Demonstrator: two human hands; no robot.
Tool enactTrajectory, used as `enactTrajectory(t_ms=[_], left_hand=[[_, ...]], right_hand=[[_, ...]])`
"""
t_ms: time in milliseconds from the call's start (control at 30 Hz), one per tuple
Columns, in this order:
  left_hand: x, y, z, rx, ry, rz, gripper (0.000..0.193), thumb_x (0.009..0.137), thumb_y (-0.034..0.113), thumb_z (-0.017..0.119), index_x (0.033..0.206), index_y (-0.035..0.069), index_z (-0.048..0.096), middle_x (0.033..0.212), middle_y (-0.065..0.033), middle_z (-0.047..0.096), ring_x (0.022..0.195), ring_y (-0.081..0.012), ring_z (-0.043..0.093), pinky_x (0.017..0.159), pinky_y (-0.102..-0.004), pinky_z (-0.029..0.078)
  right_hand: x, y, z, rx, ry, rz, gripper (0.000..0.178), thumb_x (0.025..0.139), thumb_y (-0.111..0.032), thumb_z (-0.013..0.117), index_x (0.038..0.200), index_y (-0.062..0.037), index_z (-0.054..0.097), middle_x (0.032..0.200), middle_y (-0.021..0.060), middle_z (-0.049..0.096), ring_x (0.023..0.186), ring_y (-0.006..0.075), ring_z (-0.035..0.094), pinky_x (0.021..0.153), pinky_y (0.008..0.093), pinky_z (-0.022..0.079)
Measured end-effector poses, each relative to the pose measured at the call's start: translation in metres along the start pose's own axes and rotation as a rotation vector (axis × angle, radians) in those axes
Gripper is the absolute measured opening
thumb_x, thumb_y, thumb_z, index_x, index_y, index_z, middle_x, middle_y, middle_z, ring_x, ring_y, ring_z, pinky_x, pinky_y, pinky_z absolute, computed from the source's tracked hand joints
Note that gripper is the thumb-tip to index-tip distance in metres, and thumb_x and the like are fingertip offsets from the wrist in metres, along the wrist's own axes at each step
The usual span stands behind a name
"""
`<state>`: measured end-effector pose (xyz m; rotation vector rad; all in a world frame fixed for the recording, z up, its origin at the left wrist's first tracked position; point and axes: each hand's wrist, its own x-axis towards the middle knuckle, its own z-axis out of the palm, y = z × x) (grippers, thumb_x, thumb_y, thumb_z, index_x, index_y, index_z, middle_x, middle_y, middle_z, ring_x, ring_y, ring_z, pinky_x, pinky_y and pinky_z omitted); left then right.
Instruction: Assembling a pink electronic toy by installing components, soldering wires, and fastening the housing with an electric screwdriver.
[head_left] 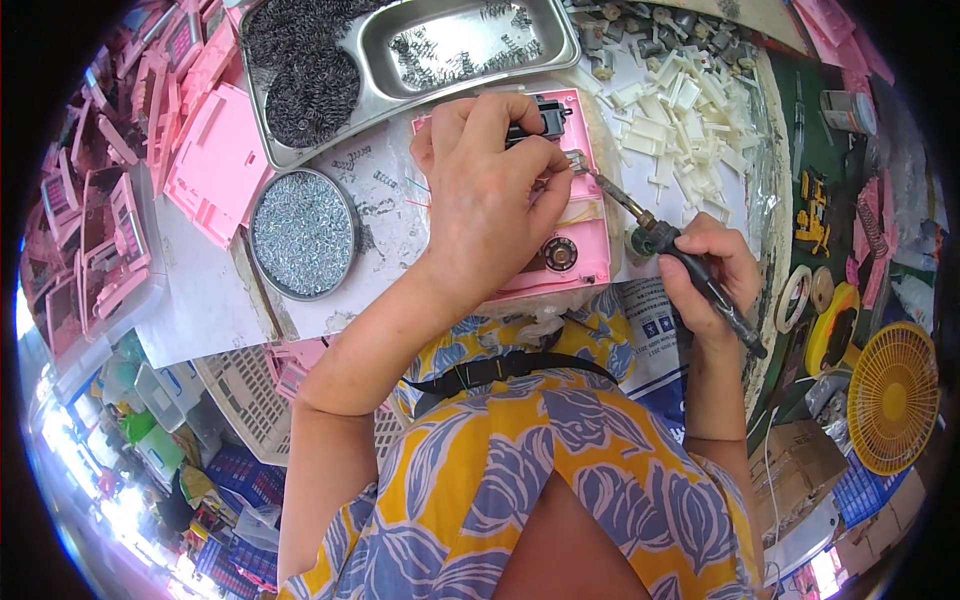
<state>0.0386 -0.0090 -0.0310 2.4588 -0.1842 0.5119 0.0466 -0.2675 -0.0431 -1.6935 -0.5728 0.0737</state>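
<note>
A pink plastic housing lies in front of me with its inside facing up. In its lower part sits a small round speaker. My left hand rests over the housing, thumb and fingertips pinched together; what they grip is too small to make out. Beside those fingers is a black block-shaped part, partly covered by the hand. My right hand is closed round the dark handle of a soldering iron. Its tip points up and left, at small metal contacts close to my left fingertips. Thin wires stick out left of the housing.
A metal tray of dark springs stands at the back, with a round dish of small screws in front. White plastic parts and small motors are heaped back right. Pink casings pile up left; a yellow fan is right.
</note>
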Motion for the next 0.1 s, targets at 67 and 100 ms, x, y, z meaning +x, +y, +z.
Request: enactTrajectory(t_ms=[67, 100], left_hand=[[-0.0004, 0.0000, 0.0004, 0.012, 0.001, 0.003, 0.012, 0.070, 0.016, 0.081, 0.079, 0.013, 0.074, 0.102, -0.0015, 0.058, 0.100, -0.0263, 0.049, 0.087, -0.0407, 0.033], [-0.0009, -0.0004, 0.0008, 0.019, 0.001, 0.004, 0.012, 0.070, 0.016, 0.081, 0.079, 0.013, 0.074, 0.103, -0.0016, 0.058, 0.101, -0.0263, 0.049, 0.087, -0.0407, 0.033]], right_hand=[[-0.0002, -0.0021, -0.0002, 0.042, 0.024, -0.017, 0.027, 0.082, 0.000, 0.077, 0.103, -0.0017, 0.060, 0.075, 0.0029, 0.057, 0.063, 0.0082, 0.047, 0.057, 0.0235, 0.036], [-0.0013, 0.0020, 0.0010, 0.072, 0.078, -0.034, 0.031, 0.082, -0.003, 0.079, 0.108, -0.0026, 0.061, 0.075, 0.0026, 0.057, 0.065, 0.0090, 0.048, 0.058, 0.0229, 0.036]])
